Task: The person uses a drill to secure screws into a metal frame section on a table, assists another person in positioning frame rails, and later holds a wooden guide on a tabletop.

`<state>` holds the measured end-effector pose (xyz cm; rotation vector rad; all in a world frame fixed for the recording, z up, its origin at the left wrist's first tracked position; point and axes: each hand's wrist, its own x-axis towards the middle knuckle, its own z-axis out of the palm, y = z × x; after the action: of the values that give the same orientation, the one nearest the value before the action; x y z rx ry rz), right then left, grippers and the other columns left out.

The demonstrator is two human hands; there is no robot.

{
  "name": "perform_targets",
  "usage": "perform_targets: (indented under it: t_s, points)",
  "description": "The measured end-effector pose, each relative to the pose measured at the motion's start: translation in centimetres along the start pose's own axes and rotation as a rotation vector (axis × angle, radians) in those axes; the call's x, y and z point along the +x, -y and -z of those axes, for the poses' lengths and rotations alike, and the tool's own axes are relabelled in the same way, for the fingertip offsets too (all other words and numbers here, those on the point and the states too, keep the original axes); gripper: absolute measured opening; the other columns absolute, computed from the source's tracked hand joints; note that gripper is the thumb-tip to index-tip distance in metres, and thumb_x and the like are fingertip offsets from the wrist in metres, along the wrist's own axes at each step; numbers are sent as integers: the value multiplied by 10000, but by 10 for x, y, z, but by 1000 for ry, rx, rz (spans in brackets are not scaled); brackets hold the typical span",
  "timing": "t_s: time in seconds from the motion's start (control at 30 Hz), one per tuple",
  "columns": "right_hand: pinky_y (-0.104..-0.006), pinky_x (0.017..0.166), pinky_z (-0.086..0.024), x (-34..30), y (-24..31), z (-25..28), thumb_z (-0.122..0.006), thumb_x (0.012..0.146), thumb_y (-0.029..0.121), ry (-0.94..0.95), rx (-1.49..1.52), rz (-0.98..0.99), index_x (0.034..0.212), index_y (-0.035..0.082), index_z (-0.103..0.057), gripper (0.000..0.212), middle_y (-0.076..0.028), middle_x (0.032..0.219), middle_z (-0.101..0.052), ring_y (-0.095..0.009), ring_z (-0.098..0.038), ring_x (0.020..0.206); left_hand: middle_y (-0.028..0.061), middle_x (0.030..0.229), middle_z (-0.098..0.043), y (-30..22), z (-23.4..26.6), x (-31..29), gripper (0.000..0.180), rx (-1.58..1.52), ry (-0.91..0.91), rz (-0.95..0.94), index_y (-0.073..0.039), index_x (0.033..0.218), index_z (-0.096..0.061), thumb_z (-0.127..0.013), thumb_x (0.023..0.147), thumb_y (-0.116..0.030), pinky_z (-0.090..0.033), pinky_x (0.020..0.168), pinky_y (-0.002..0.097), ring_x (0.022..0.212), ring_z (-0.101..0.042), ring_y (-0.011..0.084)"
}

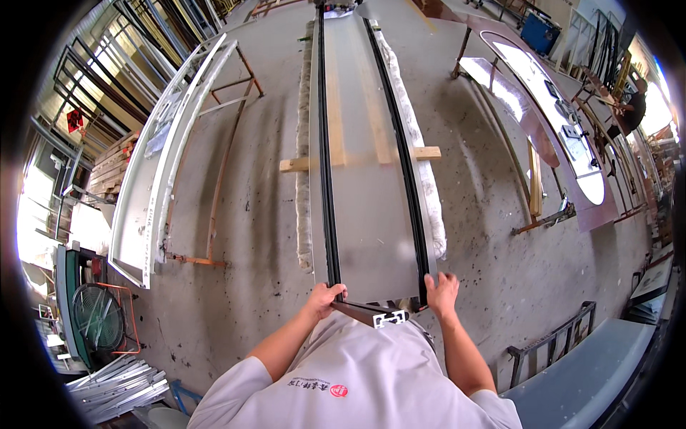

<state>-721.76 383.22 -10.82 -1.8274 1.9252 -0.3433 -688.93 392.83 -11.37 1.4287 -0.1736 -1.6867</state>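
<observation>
In front of me a long translucent panel [371, 243] lies on padded supports, with two long black frame profiles [329, 186] running along its sides. A short dark frame profile [355, 309] slants across the panel's near end, its pale hollow cut end toward my body. My left hand [327, 298] is closed around the left end of this short profile, beside the left long profile's end. My right hand [442, 292] is at the near end of the right long profile [411, 179], its thumb and fingers curled on it. The underside of both grips is hidden.
Pale padded rails [433, 207] and a wooden crossbar [427, 153] support the panel. At left stand a rack with white frames [161, 171], a fan [98, 317] and a pile of metal strips [121, 390]. A table with a long panel [572, 143] and a person [632, 107] are at right.
</observation>
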Motion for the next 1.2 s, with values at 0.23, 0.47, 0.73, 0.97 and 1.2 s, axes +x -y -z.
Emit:
perform_targets:
  t_s: [0.23,0.47,0.73,0.97,1.2]
  points:
    - [-468,1026,-412,25,112,75,-718,816,133,266,440,493,1418,-24,-394,702,-283,1419,-427,-392,-462,1273,104,747,-646,2,-8,4,193,96,-59,-27,48,812,-641,-678,859,-135,-510,602,348,646,-619,196]
    - [-330,892,-502,-33,191,117,-673,790,35,1008,660,623,1250,-56,-564,482,-206,1131,-664,-288,-673,976,85,795,-644,0,-24,0,171,34,15,-16,32,898,-638,-654,892,-138,-507,660,334,727,-621,176]
    - [-342,789,-522,-44,205,106,-697,722,22,796,600,871,1165,-58,-586,463,-233,1066,-656,-353,-672,867,45,711,-614,29,8,6,226,175,7,-154,-5,785,-659,-605,910,-185,-472,603,323,649,-576,157]
    - [-360,758,-534,-45,205,93,-598,750,-67,818,453,781,1109,-27,-608,362,-220,1038,-664,-411,-648,892,84,607,-593,0,-1,-15,161,803,-33,-293,8,775,-674,-640,788,-149,-453,577,330,581,-539,127]
    - [-365,769,-538,-53,219,93,-615,726,-93,868,516,666,1113,-34,-609,392,-207,1036,-669,-371,-664,884,156,720,-638,1,10,-19,128,1071,96,-568,-9,816,-637,-620,758,-122,-479,617,403,659,-600,283]
